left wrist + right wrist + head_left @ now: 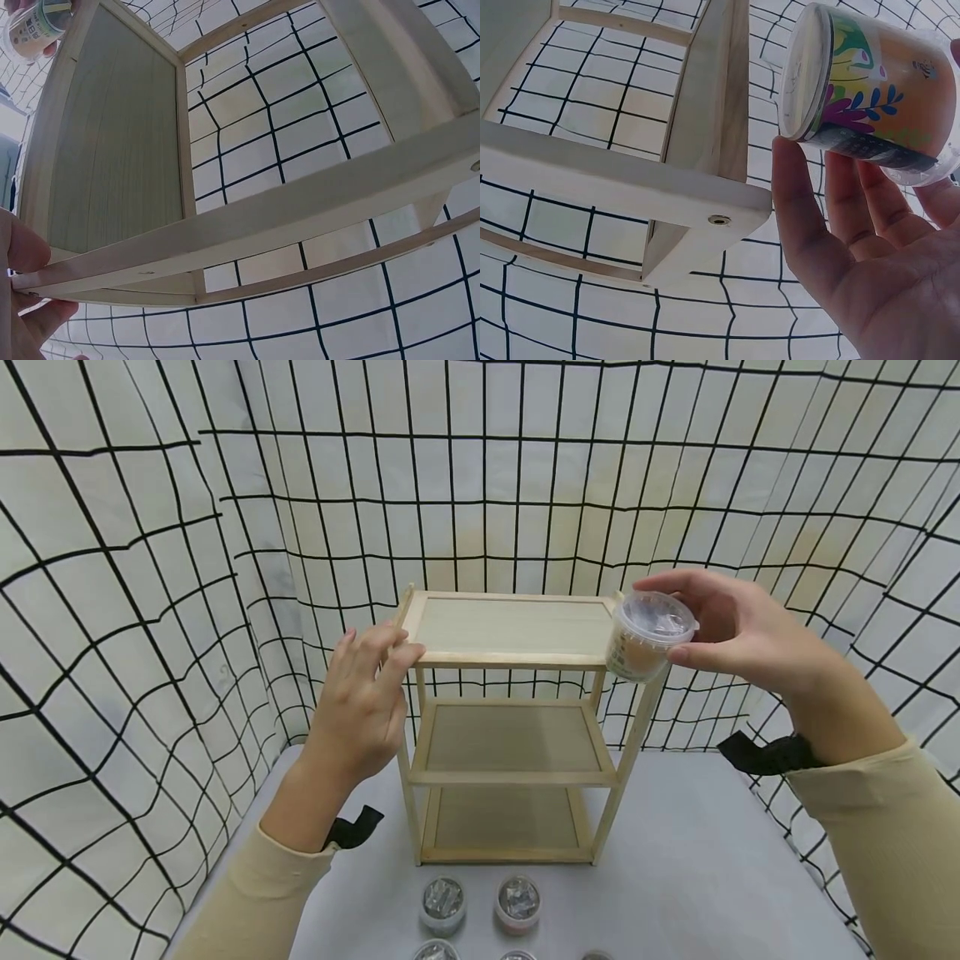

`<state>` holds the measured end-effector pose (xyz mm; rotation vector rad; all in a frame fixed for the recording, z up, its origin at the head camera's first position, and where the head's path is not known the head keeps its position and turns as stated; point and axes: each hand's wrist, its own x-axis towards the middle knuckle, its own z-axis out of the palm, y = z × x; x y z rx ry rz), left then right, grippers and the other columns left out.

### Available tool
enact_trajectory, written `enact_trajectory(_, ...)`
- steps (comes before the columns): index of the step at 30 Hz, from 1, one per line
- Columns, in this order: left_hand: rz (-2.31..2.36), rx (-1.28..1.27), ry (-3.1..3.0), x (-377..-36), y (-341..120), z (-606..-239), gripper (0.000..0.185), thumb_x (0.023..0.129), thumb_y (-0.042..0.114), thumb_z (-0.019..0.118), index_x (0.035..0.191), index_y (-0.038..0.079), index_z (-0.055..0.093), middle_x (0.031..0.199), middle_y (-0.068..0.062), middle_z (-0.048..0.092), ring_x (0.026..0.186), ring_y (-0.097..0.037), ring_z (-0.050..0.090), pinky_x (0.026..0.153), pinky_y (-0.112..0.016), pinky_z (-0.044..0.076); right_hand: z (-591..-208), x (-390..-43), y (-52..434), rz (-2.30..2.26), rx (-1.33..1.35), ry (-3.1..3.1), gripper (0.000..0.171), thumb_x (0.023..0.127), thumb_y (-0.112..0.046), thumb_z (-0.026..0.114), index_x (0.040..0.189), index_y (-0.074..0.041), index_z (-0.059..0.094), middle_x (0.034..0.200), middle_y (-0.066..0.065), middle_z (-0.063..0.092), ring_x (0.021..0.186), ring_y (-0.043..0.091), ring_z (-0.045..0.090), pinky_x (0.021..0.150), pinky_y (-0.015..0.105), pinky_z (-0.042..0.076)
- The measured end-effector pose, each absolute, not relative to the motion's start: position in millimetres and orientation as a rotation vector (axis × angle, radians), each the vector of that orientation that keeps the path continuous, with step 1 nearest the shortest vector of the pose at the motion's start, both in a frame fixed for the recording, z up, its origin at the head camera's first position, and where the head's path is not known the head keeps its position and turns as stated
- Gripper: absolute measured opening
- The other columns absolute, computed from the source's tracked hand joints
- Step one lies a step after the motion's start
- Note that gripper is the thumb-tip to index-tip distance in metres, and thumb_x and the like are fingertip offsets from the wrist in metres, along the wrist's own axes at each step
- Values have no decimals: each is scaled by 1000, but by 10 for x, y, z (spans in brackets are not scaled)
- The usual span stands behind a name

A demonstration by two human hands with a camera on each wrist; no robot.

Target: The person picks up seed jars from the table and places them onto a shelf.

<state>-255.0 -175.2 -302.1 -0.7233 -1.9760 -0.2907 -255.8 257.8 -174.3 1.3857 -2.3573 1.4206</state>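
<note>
Cup (649, 636) pinched in right hand (738, 628), by shelf (513, 627) right corner. Left hand (365, 700), fingers apart, steadies left corner. Lower cup flat, slowly.

three jars (513, 955) cut by head view's bottom edge, cup label (31, 28) text too small

Cream long sleeves (885, 827), black wrist straps (761, 753), bare hands on both arms.

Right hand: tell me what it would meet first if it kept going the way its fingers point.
Probably the wooden shelf. The right hand holds a cup beside the top tier's right corner, fingers pointing left toward it; depth is unclear.
</note>
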Motion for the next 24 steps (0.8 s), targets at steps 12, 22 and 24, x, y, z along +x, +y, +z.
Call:
enact_trajectory(12, -293, -714, -1984, -2547, -1746, -3029, 49, 96, 6, 36, 139, 8, 59, 144, -20, 54, 140, -39, 53, 123, -73, 33, -1647, -2697, 2454, 1372, 1247, -2454, 65, 91, 8, 70, 153, -4, 53, 134, 9, 68, 108, 18, 70, 87, 22, 62)
enact_trajectory(22, -299, -713, -2005, -2537, -1745, -3026, 47, 97, 5, 39, 140, 8, 58, 145, -19, 53, 140, -39, 52, 124, -73, 33, -1615, -2825, 2385, 1476, 1250, -2423, 64, 91, 9, 68, 153, -3, 53, 134, 7, 68, 116, 17, 67, 95, 20, 59)
enact_trajectory(24, -302, -715, -2006, -2535, -1748, -3024, 46, 98, 5, 39, 140, 8, 58, 145, -19, 53, 140, -39, 52, 123, -74, 33, -1605, -2842, 2363, 1436, 1219, -2450, 65, 92, 7, 69, 154, -3, 52, 134, 6, 68, 118, 18, 67, 96, 20, 58)
